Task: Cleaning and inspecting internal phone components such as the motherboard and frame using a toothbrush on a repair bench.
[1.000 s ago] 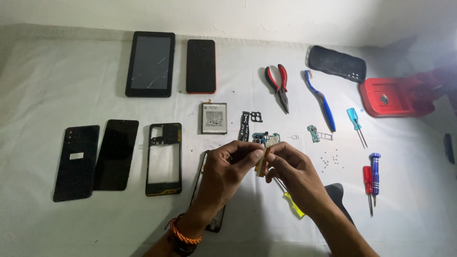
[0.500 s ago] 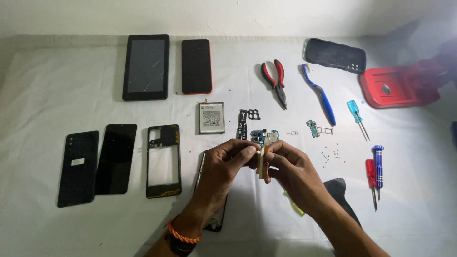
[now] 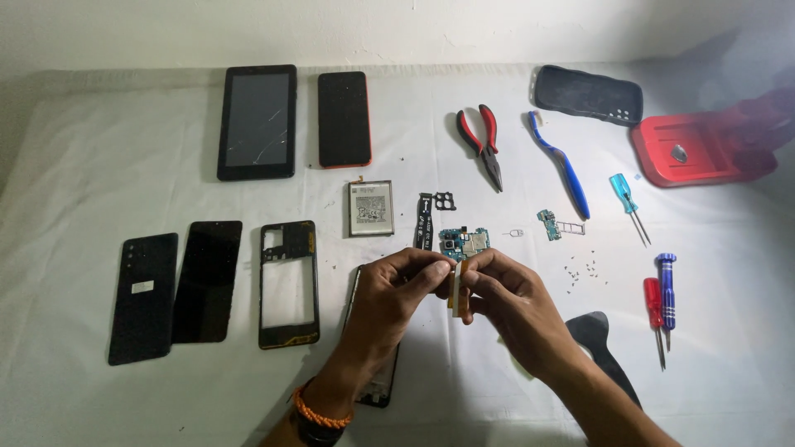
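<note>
While both hands are meeting above the tabletop [image 3: 99, 149], the left hand [image 3: 396, 290] and right hand [image 3: 509, 300] are pinching a small tan strip [image 3: 457, 288] between their fingers, just near the circuit board [image 3: 464, 242]; separating it seemingly needs gentle, steady pulling.

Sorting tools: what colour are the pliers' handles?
Red and black pliers, in the head view.

A small tan flex strip [image 3: 458, 285], held upright, pinched between both hands' fingertips.
</note>
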